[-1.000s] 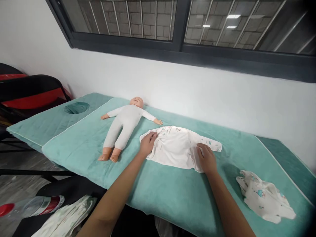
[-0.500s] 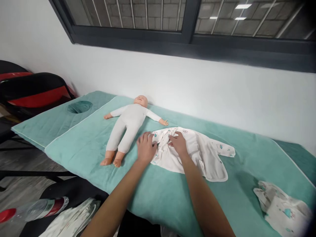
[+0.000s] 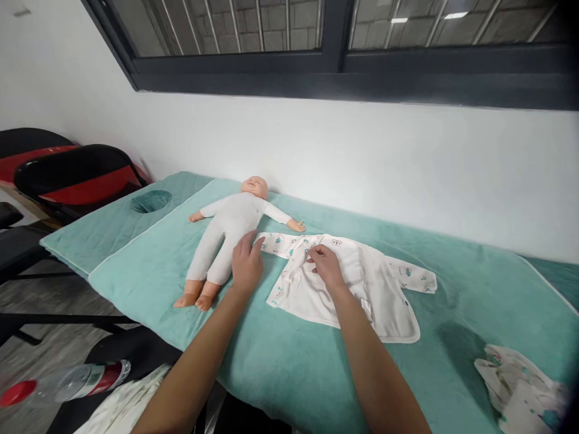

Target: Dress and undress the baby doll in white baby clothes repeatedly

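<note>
A white baby shirt (image 3: 325,301) with small teal prints lies spread on the green padded bed, its front open and both sleeves stretched outward. My left hand (image 3: 248,263) is at the cuff of the left-side sleeve, thumb and fingers apart, beside the doll's leg. Over the shirt's chest, my right hand (image 3: 326,265) has its fingers pinched together on the cloth near the neckline. A baby doll (image 3: 235,214) in a pale grey-white body lies on its back to the left, arms spread, one hand just above the sleeve.
A crumpled printed garment (image 3: 520,386) lies at the bed's near right. The green bed (image 3: 149,259) has a face hole at its left end. Black-and-red chairs (image 3: 85,178) stand left. A red-capped bottle (image 3: 85,381) and pale cloth (image 3: 124,401) rest on a dark seat below.
My left hand has moved left along the sleeve, which was bunched and now lies straight. My right hand has stayed on the shirt's chest. The view has shifted slightly.
</note>
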A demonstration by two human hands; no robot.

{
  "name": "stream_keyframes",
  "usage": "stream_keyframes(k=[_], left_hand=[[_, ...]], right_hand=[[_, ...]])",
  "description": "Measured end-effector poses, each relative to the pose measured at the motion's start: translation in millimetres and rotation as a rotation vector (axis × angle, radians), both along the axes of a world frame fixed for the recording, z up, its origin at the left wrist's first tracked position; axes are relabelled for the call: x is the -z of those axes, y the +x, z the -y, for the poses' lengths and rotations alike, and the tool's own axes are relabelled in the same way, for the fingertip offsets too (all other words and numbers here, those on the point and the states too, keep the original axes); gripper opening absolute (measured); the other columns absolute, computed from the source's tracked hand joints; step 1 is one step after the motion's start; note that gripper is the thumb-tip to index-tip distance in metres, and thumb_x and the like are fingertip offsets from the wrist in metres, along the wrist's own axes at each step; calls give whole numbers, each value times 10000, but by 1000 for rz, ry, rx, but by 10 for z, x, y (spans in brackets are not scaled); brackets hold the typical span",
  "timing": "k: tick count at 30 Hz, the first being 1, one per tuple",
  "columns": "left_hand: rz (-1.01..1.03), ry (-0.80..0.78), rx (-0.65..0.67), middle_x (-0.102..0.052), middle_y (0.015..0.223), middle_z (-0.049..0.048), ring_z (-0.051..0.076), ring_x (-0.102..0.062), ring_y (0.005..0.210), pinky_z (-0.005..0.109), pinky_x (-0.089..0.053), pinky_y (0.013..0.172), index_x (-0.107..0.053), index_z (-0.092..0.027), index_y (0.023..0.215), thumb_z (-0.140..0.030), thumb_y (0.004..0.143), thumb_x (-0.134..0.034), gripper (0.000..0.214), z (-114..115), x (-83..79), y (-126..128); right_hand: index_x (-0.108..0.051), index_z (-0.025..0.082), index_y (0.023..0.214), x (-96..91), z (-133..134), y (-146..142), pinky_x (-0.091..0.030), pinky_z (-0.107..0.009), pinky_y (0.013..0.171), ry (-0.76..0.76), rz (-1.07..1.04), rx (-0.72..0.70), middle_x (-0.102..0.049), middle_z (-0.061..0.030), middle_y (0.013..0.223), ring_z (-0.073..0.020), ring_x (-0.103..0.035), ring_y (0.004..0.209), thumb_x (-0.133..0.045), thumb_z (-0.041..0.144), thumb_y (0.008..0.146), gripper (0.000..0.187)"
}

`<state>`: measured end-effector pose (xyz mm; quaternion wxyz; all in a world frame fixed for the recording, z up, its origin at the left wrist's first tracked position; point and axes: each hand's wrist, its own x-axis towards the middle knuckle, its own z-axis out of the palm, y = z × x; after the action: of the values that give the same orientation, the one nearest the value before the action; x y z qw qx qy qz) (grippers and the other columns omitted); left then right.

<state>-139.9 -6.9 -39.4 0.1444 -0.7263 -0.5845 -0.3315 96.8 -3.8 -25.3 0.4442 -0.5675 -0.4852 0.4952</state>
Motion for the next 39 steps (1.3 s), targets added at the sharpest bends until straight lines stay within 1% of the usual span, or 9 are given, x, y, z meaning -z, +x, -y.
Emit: stream_keyframes(k=[4,8,11,15,18,23,28,32,39], left_hand=[[-49,-189,86,-666,1276,95,276,-550,1266,460,-441,1038,-674,-221,1145,-159,922,-459,316,-22,30,35],[-8,-175,40,-671,1246,121,279,-569,1226,454,-446,1023,-673,-198,1150,-223,960,-439,303,-3,-5,77],[-2,-181,214,-684,1196,108,260,-598,1168,429,-457,1002,-663,-213,1166,-289,978,-454,291,233,-17,164],[15,-268,418,-645,1251,96,250,-596,1165,408,-488,977,-591,-247,1274,-365,941,-554,355,713,73,398],[97,-247,347,-607,1292,103,253,-575,1190,425,-488,1001,-552,-252,1314,-289,927,-567,389,934,177,553],[203,-203,220,-580,1272,96,242,-572,1168,421,-503,999,-587,-248,1246,-124,887,-524,385,946,265,599],[213,-207,194,-569,1239,110,259,-560,1164,434,-497,1008,-566,-227,1266,-185,881,-573,387,903,252,591],[211,-230,184,-600,1214,103,274,-574,1145,459,-493,999,-551,-236,1260,-178,868,-580,397,893,257,603],[572,-164,75,-649,1101,91,215,-641,1014,379,-545,886,-545,-201,1173,-211,954,-466,234,898,292,573]], right_hand=[[-588,230,966,40,24,-28,-532,-210,522,5,-69,62,-628,-40,1150,-171,-698,852,-581,398,764,262],[-495,247,1152,71,9,-26,-549,-226,525,-41,-86,151,-530,-91,1373,-123,-697,718,-627,336,721,460],[-471,239,1215,37,-5,31,-540,-232,561,-91,-177,95,-617,-88,1256,-127,-698,701,-653,326,718,537],[-565,191,1129,-14,-6,99,-414,-210,476,-80,-168,7,-669,-21,889,-115,-610,599,-684,381,713,473],[-630,172,949,-10,6,97,-355,-212,468,-54,-133,-43,-585,35,678,-96,-498,527,-707,388,697,340],[-675,213,946,4,12,90,-373,-208,530,98,-111,-41,-468,72,624,-97,-442,570,-687,393,733,280],[-646,241,1082,-32,2,84,-531,-262,787,165,-368,-62,-646,-18,1071,-140,-608,892,-678,374,753,355],[-569,274,1235,-12,-20,16,-546,-363,933,195,-433,-118,-491,-69,1470,-202,-634,1087,-719,370,726,539],[-519,306,1363,162,-94,-71,-472,-416,1058,276,-372,-304,-291,-48,1621,-276,-431,1410,-707,367,749,644]])
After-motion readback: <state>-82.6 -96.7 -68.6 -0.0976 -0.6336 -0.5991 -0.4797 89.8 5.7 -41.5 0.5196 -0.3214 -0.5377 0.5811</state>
